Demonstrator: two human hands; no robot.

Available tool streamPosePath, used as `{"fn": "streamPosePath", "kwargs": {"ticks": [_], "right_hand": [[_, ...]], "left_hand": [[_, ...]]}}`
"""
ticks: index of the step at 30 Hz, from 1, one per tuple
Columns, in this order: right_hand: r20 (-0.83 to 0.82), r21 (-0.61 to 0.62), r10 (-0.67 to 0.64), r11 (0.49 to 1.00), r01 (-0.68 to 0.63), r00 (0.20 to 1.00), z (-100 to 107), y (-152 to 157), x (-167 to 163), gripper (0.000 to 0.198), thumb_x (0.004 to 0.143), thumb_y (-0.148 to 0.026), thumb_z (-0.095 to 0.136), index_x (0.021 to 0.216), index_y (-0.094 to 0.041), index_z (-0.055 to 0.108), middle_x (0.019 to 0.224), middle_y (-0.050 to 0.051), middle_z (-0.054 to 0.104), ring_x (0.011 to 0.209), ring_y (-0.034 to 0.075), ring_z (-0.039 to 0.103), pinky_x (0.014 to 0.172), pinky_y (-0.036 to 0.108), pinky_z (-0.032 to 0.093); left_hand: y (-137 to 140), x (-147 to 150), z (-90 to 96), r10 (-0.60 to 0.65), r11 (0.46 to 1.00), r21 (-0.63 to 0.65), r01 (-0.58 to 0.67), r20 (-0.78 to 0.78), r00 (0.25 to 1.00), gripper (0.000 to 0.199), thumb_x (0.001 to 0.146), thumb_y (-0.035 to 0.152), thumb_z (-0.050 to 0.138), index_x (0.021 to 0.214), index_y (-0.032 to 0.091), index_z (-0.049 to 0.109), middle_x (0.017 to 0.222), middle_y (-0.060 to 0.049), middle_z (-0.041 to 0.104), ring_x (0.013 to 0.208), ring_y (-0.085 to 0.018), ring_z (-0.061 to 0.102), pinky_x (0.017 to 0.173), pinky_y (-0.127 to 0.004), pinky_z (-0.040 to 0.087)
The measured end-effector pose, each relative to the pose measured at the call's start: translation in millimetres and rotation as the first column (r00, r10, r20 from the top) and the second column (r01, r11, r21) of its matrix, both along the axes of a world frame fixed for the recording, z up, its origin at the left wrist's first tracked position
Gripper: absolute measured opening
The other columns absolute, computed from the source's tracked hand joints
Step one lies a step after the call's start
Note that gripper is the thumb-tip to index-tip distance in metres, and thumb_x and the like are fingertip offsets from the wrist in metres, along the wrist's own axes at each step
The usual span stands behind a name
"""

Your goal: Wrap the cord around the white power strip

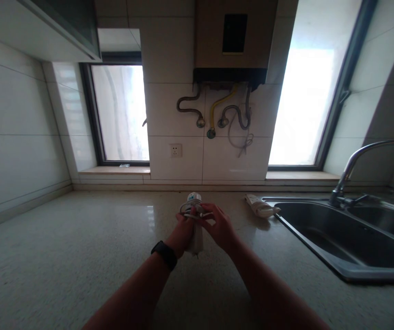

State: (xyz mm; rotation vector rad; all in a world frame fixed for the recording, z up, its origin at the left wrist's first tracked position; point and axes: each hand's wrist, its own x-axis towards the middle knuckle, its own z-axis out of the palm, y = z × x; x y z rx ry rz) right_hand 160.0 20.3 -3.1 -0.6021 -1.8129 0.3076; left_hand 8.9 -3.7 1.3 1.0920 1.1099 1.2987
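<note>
Over the middle of the counter, my left hand (182, 232) is wrapped round a long white body that looks like a power strip (197, 239). Its upper end shows a small teal mark, and something thin and dark pokes from its lower end. A pale cord (185, 208) is looped in coils near the upper end. The fingers of my right hand (220, 224) are pinched on this cord, close to my left fingertips. Part of the white body is hidden behind both hands. A black band sits on my left wrist.
A pale speckled counter (62, 261) runs along the tiled wall. To the right lies a crumpled white packet (261, 207) beside the steel sink (324, 263) with its curved faucet (351, 167). A wall socket (175, 150) and a water heater (214, 41) with hoses are ahead, between two windows.
</note>
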Motion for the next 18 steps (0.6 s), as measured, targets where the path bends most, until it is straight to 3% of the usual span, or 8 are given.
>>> {"fn": "streamPosePath", "kwargs": {"ticks": [6,12,18], "right_hand": [[0.157,0.323,-0.277,0.922,0.216,0.948,4.8,1.5,8.1,0.028,0.094,-0.025,0.059,0.122,-0.021,0.061,0.115,0.013,0.070,0.103,0.024,0.069,0.090,0.041,0.058],[0.202,0.371,-0.399,0.876,0.308,0.894,8.1,-1.5,2.9,0.024,0.098,-0.028,0.053,0.117,-0.018,0.062,0.106,0.013,0.072,0.093,0.023,0.070,0.084,0.039,0.058],[0.272,0.451,-0.559,0.793,0.410,0.783,7.0,4.2,1.4,0.019,0.098,-0.026,0.050,0.107,-0.016,0.064,0.097,0.013,0.072,0.082,0.022,0.069,0.077,0.034,0.055]], "left_hand": [[0.3,0.3,2.0,-0.014,1.000,-0.015,0.015,0.036,0.999,0.052,0.087,0.054,0.057,0.123,0.022,0.036,0.105,-0.008,0.065,0.092,-0.020,0.064,0.079,-0.032,0.048],[2.4,-2.4,1.7,0.052,0.998,0.032,-0.051,-0.023,0.998,0.053,0.087,0.062,0.052,0.118,0.022,0.036,0.097,-0.006,0.064,0.083,-0.019,0.063,0.070,-0.031,0.048],[7.3,-4.1,-4.2,0.137,0.983,0.140,-0.122,-0.105,0.985,0.052,0.090,0.063,0.046,0.116,0.020,0.035,0.108,-0.012,0.060,0.092,-0.021,0.063,0.078,-0.034,0.049]]}}
